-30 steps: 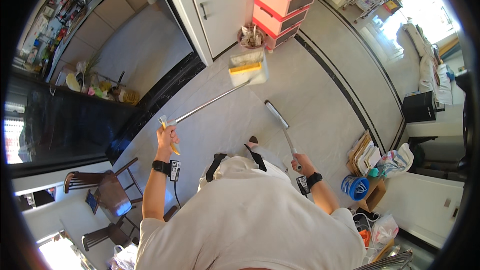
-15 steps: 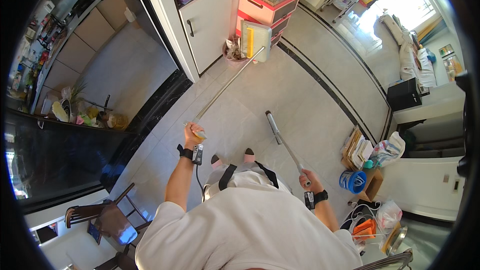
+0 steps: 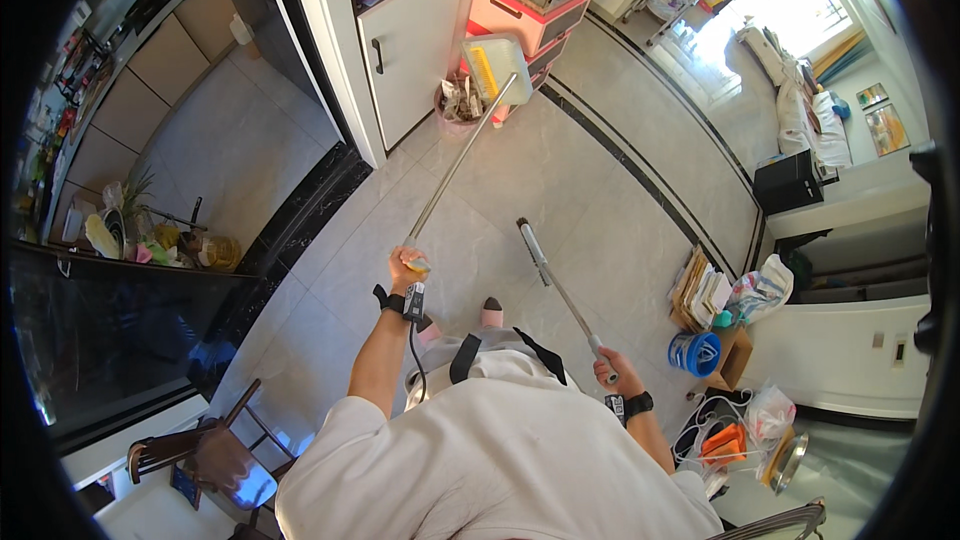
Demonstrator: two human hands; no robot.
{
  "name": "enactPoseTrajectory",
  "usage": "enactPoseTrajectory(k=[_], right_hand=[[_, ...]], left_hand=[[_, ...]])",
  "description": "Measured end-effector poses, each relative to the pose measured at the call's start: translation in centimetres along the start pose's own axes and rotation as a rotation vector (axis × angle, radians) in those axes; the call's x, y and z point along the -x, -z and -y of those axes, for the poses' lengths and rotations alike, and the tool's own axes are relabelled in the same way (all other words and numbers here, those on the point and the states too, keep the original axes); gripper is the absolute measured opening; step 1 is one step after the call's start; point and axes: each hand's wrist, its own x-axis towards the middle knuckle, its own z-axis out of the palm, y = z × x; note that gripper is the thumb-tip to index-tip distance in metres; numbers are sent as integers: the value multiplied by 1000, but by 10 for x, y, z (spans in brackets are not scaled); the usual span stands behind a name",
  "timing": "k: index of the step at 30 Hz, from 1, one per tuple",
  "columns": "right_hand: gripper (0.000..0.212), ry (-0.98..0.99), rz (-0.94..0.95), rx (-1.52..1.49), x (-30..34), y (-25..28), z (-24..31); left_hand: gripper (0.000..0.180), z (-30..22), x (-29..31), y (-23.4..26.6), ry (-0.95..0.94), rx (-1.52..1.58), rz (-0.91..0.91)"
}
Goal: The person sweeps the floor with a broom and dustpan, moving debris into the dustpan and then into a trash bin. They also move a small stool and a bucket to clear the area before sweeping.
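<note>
My left hand [image 3: 407, 266] is wrapped round the end of a long metal handle with a yellowish grip. At its far end is a pale dustpan [image 3: 512, 58] with a yellow toothed strip [image 3: 484, 71]. The dustpan is tilted, and its left side overlaps a pinkish waste bin [image 3: 457, 125] holding crumpled rubbish; I cannot tell whether they touch. My right hand [image 3: 620, 376] grips the grey handle end of a broom [image 3: 570, 306]. The narrow broom head [image 3: 533, 251], with dark bristles, is at the floor ahead of my feet.
A red-and-white drawer unit [image 3: 520, 18] bearing a glass tank stands behind the dustpan, beside a white cabinet [image 3: 412, 70]. At right are a blue bucket [image 3: 683, 353], stacked cardboard [image 3: 697, 290] and bags. A wooden chair [image 3: 225, 460] stands at lower left.
My left hand has shifted right, and the dustpan has tilted further over the waste bin. My right hand keeps its hold on the broom. The whole view has turned slightly.
</note>
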Motion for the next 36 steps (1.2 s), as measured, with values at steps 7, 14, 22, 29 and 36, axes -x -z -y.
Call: enactPoseTrajectory(k=[7, 14, 22, 29, 36], right_hand=[[26, -10, 16, -15, -5, 3, -10], [24, 58, 28, 0, -13, 18, -18], [26, 1, -9, -67, 10, 34, -27], [24, 35, -50, -78, 15, 47, -43], [22, 32, -67, -54, -5, 52, -46]], left_hand=[[30, -2, 8, -2, 72, 5, 50], [30, 2, -15, -2, 39, -112, 25], [26, 42, -55, -7, -127, -182, -103], [28, 37, -58, -1, -67, -120, -36], [31, 11, -10, 22, 18, 45, -1]])
